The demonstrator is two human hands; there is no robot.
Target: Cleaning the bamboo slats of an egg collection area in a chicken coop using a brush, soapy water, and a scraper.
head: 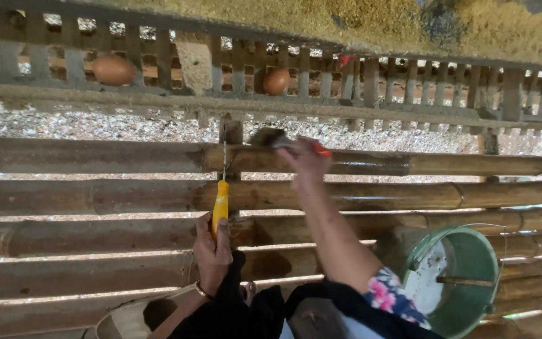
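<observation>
My left hand [212,249] grips a yellow-handled tool [220,204] whose thin metal shaft points up toward the wooden post [231,132]. My right hand [305,162] is stretched forward and holds a paintbrush [275,139] with a red handle, bristles resting by the top bamboo pole [95,156] next to the post. A wet dark streak runs along that pole to the right of the brush. Both arms reach over a floor of horizontal bamboo poles.
A green bucket [472,263] with whitish residue inside sits on the poles at lower right. Two brown eggs, one [113,69] at left and one [276,81] at centre, lie behind a slatted wooden rail [409,88]. Straw-like litter covers the top.
</observation>
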